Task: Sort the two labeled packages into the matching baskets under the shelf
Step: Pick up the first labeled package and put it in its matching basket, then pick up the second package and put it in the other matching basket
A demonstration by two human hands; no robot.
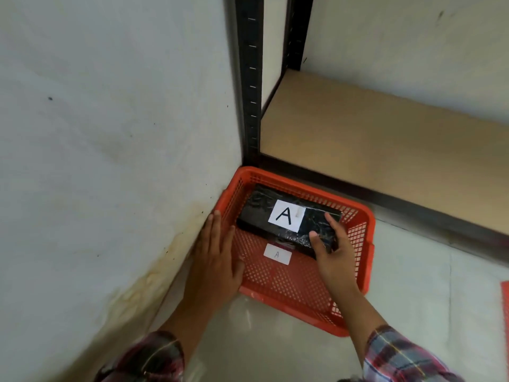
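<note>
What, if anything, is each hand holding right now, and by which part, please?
The right hand grips the black plastic-wrapped package labelled A by its near right corner. The left hand holds nothing.

The pale tiled floor (413,285) carries an orange basket (303,307) in its corner, against the wall and beneath the shelf's front edge. Another orange item (505,312) lies at the right edge.
</note>
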